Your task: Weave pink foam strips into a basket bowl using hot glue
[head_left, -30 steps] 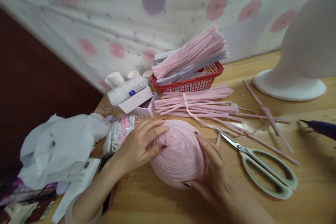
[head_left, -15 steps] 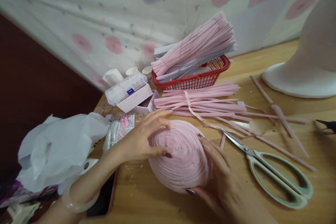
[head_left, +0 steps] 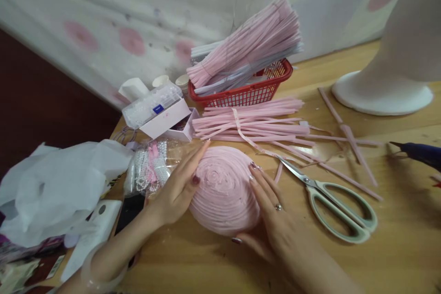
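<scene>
A dome coiled from pink pipe cleaners (head_left: 223, 193), spiralling out from its centre, sits in front of me on the wooden table. Against its left side my left hand (head_left: 181, 188) presses, fingers stretched along the edge and thumb near the top. My right hand (head_left: 272, 211) grips the opposite side, with fingertips on the upper edge and the thumb low at the front. The dome is held between both palms. Behind it lies a loose bunch of pink pipe cleaners (head_left: 255, 124) with a printed ribbon (head_left: 237, 121) across it.
Green-handled scissors (head_left: 330, 206) lie slightly open at right, near a dark blue glue gun (head_left: 420, 152). Behind are a red basket (head_left: 241, 96) of pipe cleaner bundles and a white stand (head_left: 382, 94). Bagged pearl beads (head_left: 148, 167), boxes (head_left: 165, 117) and white sheeting (head_left: 55, 188) crowd the left.
My left hand has moved from over the dome's top to its left side, its fingers now straighter and closer together. My right hand stays on the dome. The whole view has shifted.
</scene>
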Demonstrator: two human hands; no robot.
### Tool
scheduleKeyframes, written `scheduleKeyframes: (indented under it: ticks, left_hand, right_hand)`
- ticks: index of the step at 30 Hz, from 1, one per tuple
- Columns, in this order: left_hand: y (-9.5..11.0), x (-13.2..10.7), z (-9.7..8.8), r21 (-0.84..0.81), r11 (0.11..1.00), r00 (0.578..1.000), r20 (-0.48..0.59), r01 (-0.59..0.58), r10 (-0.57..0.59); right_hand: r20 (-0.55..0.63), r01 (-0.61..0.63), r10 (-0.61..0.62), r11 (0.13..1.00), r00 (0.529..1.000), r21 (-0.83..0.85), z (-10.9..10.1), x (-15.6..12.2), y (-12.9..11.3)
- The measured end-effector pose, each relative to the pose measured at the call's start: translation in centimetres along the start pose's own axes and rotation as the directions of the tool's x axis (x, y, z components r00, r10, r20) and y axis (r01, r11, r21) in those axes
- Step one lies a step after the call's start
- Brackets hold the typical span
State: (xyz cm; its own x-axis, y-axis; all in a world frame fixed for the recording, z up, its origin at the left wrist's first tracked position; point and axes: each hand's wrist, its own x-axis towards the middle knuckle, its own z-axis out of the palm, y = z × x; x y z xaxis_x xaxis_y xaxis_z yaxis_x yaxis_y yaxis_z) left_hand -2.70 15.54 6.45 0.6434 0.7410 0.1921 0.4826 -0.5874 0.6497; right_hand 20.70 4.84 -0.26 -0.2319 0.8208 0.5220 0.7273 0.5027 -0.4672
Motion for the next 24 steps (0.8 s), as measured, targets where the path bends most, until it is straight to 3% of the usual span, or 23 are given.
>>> scheduleKeyframes:
  ticks: [3,7,12,16,21,24]
  left_hand:
    - [0.1,0.0,0.8,-0.043,0.998,0.997,-0.066,0.041,-0.043]
    - [0.0,0.3,0.8,-0.003,0.999,0.995,-0.096,0.039,-0.039]
    - [1.4,-0.4,1.8,0.050,0.981,0.967,-0.187,0.187,-0.175]
    - [3.3,-1.7,3.5,0.019,0.968,0.920,-0.314,0.252,-0.234]
    - [3.6,-2.0,4.1,-0.046,0.970,0.908,-0.343,0.239,-0.240]
    - [3.1,-1.6,3.7,-0.055,0.975,0.916,-0.335,0.216,-0.222]
  right_hand:
    - [0.076,0.026,-0.019,0.996,0.997,-0.091,0.0,-0.1,-0.1]
    - [0.092,0.021,-0.011,0.993,0.996,-0.112,-0.2,0.1,-0.3]
    - [0.090,-0.048,0.040,0.995,0.995,0.089,-2.1,0.9,-0.3]
    - [-0.030,0.002,0.003,0.987,1.000,0.161,-3.2,1.9,0.1]
    - [-0.002,0.037,-0.037,0.998,0.999,0.050,-3.9,2.9,0.6]
    - [0.021,0.128,-0.127,0.989,0.992,-0.072,-4.7,3.5,0.9]
